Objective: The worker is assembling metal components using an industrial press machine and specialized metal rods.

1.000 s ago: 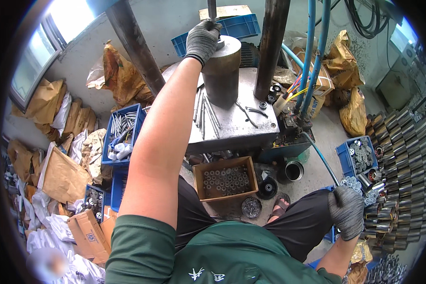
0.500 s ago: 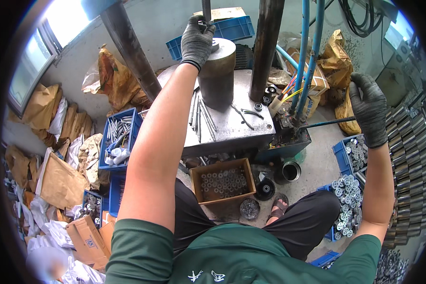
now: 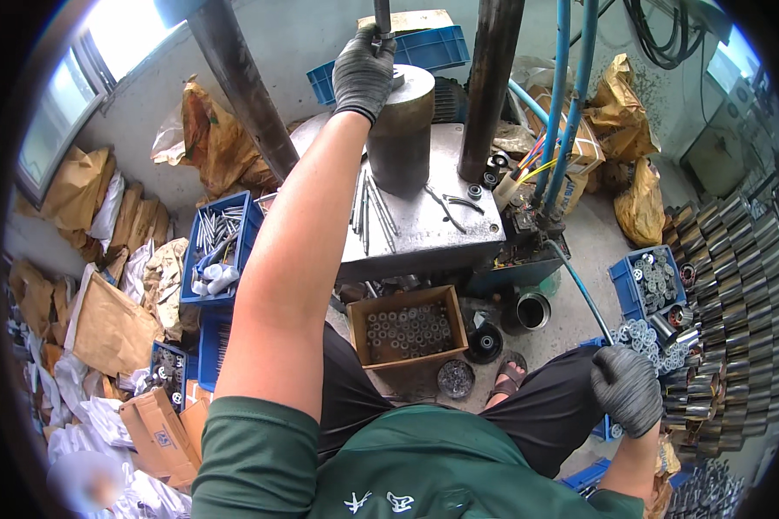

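Observation:
My left hand [image 3: 363, 76], in a grey glove, reaches up beside the top of a thick steel cylinder [image 3: 400, 138]. Its fingers close on a small metal part [image 3: 387, 37] at the lower end of a dark vertical rod [image 3: 382, 13]; most of that part is hidden by the fingers. Down at my right knee, my gloved right hand [image 3: 627, 389] is closed around the end of a long lever [image 3: 584, 291]. The lever slopes down to it from the machine's side. Thin metal rods [image 3: 372, 212] and pliers [image 3: 446, 212] lie on the steel machine table [image 3: 433, 251].
Under the table sits a wooden box [image 3: 389, 363] of small round parts. Blue bins stand left [image 3: 249, 233] with rods and right [image 3: 625, 294] with wheel-like parts. Stacked metal tubes [image 3: 736, 303] line the right. Dark posts [image 3: 491, 86] and blue hoses [image 3: 571, 112] rise from the machine.
My right hand has come down and toward me from its raised place. The lever has swung from nearly level to sloping down. My left hand stays at the rod's lower end.

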Demonstrator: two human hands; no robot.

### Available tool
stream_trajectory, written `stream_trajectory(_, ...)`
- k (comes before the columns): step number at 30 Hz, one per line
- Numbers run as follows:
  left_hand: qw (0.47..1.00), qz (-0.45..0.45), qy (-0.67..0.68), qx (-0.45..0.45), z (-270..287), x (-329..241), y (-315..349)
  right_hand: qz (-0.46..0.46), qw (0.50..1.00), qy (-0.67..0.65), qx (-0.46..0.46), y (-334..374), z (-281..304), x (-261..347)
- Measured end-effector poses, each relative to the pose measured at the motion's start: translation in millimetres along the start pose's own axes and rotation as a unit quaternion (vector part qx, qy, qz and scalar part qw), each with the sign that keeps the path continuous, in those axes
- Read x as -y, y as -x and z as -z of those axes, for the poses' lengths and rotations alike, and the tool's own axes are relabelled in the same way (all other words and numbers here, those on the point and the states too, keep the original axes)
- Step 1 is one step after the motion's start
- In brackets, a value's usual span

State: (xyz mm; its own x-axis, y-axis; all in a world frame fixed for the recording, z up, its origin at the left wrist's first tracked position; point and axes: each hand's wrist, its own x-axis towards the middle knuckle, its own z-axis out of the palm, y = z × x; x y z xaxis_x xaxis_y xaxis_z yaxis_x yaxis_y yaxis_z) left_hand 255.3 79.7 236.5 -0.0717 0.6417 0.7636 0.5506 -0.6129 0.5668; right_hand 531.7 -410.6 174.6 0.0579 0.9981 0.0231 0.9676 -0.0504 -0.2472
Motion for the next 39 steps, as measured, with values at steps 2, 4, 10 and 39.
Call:
stream_trajectory(2, 1.000, -0.011, -0.010, -0.008, 1.8, 4.1, 0.1, -0.007, 1.000, 0.002, -0.018, -0.4, -0.6, 2.0)
stream_trajectory(4, 1.000, 0.006, -0.010, 0.003, 3.6, 4.2, 1.1, -0.012, 1.000, 0.000, -0.023, -6.1, 5.4, 3.6)
stream_trajectory(10, 1.000, -0.002, 0.008, 0.007, 3.0, 7.1, 0.1, 0.013, 0.998, -0.025, -0.061, -19.4, 24.2, 1.4)
stream_trajectory(39, 0.941, 0.109, 0.290, 0.138, -2.3, 42.0, -16.7, 0.005, 0.997, 0.057, 0.060, -12.8, 14.1, -5.8)
